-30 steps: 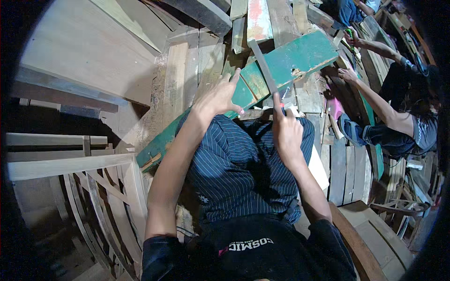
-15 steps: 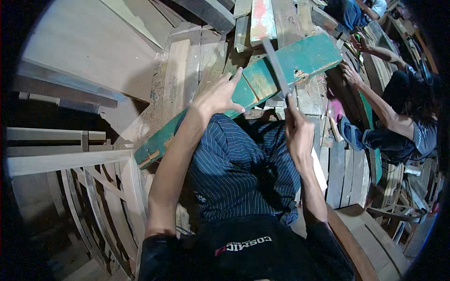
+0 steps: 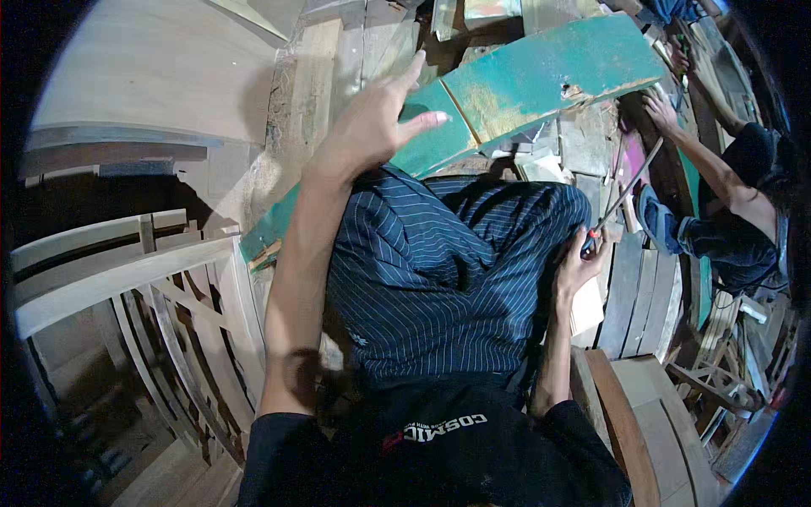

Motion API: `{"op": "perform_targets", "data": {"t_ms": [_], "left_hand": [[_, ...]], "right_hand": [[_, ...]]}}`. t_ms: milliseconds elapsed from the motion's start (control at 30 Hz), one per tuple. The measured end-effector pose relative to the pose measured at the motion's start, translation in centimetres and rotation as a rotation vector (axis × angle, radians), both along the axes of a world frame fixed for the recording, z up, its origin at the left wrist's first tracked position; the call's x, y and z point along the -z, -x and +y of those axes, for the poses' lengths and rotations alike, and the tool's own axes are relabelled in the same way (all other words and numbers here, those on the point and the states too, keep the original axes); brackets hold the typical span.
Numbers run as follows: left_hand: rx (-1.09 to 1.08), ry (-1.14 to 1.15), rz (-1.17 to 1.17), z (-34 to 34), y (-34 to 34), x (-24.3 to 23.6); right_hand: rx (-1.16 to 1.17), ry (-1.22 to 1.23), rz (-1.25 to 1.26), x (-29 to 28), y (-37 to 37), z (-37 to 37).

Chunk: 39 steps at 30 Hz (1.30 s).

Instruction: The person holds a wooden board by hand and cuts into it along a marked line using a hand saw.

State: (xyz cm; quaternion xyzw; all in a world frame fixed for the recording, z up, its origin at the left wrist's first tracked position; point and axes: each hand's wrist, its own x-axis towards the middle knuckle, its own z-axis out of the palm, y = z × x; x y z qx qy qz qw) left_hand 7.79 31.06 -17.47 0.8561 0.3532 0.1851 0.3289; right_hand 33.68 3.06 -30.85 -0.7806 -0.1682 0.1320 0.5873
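A long green-painted board (image 3: 583,55) lies slantwise across the work area, with worn patches and a dark slot cut across it. My left hand (image 3: 372,127) rests at the board's near edge, fingers stretched out and thumb apart, lying over the paint left of the slot. Off to the right of my knee, my right hand (image 3: 580,264) closes round the dark handle of a long thin steel tool (image 3: 627,188), which has a red band near the grip. Its shaft points up and away, clear of the board. Whether it is a file or a screwdriver I cannot tell.
A slatted wooden frame (image 3: 127,283) stands at the left, below a pale panel (image 3: 160,76). Planks (image 3: 634,296) lie on the right. A co-worker's hand (image 3: 661,110) is near the board's right end; that person sits at the right.
My right hand has swung down and right, taking the tool away from over the board. My left hand stays on the board. The board appears higher and larger in the view.
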Motion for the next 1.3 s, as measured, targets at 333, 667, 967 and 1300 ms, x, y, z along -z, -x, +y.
{"op": "perform_targets", "data": {"t_ms": [333, 667, 967, 1300], "left_hand": [[-0.006, 0.038, 0.005, -0.6, 0.4, -0.9], [-0.038, 0.069, 0.039, -0.5, 0.6, -1.2], [-0.11, 0.08, 0.029, -0.3, 1.4, -0.1], [-0.074, 0.036, 0.053, 0.2, 1.0, 1.8]], "right_hand": [[-0.03, -0.015, 0.15, 0.7, 0.4, 0.5], [-0.01, -0.027, 0.161, 1.0, 0.3, 0.8], [-0.019, -0.05, 0.179, 1.0, 0.1, 1.1], [-0.092, -0.141, 0.224, 2.2, -0.7, 0.6]]}}
